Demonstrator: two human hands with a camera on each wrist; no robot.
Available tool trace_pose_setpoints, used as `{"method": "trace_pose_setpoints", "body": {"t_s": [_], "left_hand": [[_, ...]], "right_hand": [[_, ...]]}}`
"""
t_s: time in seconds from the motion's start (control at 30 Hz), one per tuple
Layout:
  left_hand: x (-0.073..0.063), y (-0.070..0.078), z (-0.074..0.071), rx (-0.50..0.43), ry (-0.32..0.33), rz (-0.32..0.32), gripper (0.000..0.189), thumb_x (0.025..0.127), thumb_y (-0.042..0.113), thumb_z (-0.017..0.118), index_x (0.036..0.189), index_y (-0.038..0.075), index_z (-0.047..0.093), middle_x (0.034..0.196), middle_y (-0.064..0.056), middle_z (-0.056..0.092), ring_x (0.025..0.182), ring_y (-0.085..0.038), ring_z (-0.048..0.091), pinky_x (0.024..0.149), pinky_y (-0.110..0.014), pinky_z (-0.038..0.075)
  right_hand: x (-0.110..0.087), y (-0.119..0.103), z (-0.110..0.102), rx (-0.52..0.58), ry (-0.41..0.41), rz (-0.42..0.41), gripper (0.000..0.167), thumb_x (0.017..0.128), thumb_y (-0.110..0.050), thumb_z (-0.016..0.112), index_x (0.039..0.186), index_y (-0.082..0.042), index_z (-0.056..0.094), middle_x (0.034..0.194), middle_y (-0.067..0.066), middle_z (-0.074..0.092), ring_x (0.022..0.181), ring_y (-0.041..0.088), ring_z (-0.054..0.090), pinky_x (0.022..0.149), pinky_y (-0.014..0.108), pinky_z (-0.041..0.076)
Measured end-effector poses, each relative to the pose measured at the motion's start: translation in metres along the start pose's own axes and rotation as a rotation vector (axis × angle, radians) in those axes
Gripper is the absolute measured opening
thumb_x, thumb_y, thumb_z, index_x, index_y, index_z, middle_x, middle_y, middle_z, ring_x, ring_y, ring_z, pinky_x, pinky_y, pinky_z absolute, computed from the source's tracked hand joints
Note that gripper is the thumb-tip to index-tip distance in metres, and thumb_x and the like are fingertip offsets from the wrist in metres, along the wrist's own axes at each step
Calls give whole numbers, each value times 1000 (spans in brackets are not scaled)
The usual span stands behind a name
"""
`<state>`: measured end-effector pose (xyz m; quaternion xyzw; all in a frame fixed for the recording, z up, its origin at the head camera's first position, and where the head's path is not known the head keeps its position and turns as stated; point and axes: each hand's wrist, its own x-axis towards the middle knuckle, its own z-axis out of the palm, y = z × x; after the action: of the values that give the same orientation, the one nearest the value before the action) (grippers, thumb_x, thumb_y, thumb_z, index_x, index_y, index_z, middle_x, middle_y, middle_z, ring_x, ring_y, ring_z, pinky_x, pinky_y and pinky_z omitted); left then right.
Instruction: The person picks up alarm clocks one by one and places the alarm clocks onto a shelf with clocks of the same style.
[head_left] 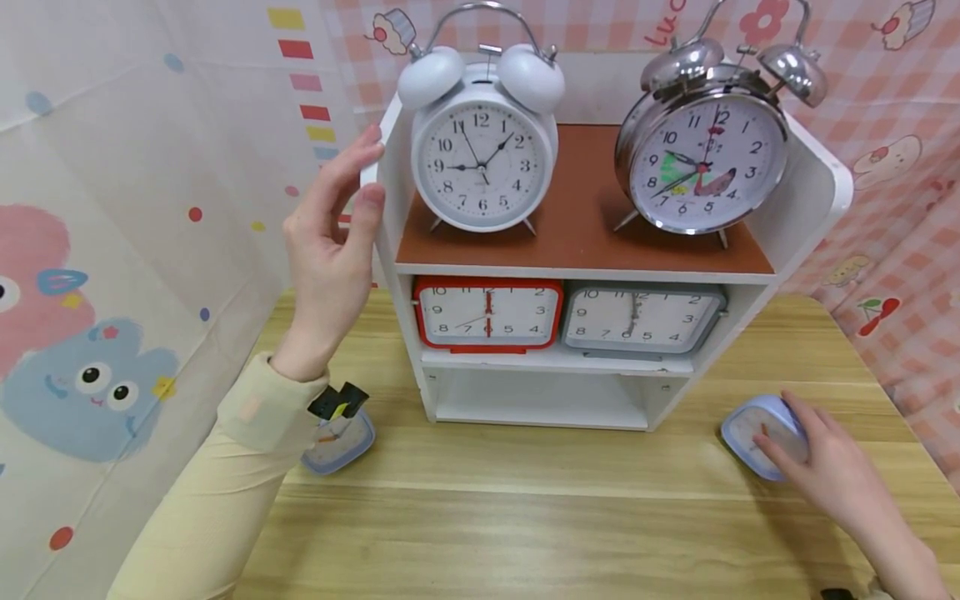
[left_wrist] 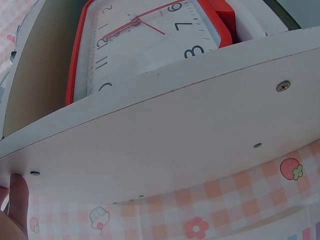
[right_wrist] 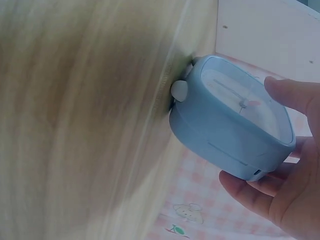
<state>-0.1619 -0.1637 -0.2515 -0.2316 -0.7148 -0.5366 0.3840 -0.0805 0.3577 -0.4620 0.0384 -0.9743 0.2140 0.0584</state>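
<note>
My right hand (head_left: 843,467) grips a small light-blue alarm clock (head_left: 761,437) at the right of the table. In the right wrist view its thumb lies at the dial side and the fingers (right_wrist: 245,192) at the back of the clock (right_wrist: 225,135), whose small round feet are close to the wood. My left hand (head_left: 330,242) rests its fingertips on the left side panel (head_left: 390,200) of a white shelf, beside a white twin-bell alarm clock (head_left: 483,162). In the left wrist view a fingertip (left_wrist: 19,200) touches the panel's outer face.
A silver twin-bell clock (head_left: 705,158) shares the brown top shelf (head_left: 581,208). Red-framed (head_left: 487,348) and grey-framed (head_left: 641,346) clocks stand on the middle shelf. Another small blue clock (head_left: 348,446) lies on the wooden table (head_left: 525,517), partly behind the left wrist. Patterned cloth (head_left: 907,250) hangs behind.
</note>
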Motion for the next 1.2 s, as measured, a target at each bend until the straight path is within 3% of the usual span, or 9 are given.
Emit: {"method": "trace_pose_setpoints", "body": {"t_s": [0.53, 0.9, 1.2], "left_hand": [[0, 0, 0, 2, -5, -10, 35, 106, 20, 63, 137, 3, 65, 152, -6, 64, 136, -20, 66, 82, -13, 60], [0, 0, 1, -3, 10, -7, 32, 104, 9, 63, 135, 2, 67, 150, -6, 66, 135, -19, 67, 75, -11, 59], [0, -1, 1, -8, 13, 0, 32, 105, 12, 63, 135, 2, 67, 150, -7, 66, 135, -19, 67, 75, -11, 59]], "right_hand": [[-5, 0, 6, 8, 112, -13, 68, 95, -21, 77, 146, 13, 47, 128, 47, 55, 109, 66, 56, 84, 75, 45], [-5, -5, 7, 13, 118, -14, 64, 94, -19, 78, 142, 13, 51, 126, 47, 58, 107, 65, 59, 81, 74, 48], [-7, -11, 10, 29, 192, -90, 63, 86, -12, 85, 138, 11, 58, 121, 43, 64, 102, 61, 64, 78, 72, 48]]}}
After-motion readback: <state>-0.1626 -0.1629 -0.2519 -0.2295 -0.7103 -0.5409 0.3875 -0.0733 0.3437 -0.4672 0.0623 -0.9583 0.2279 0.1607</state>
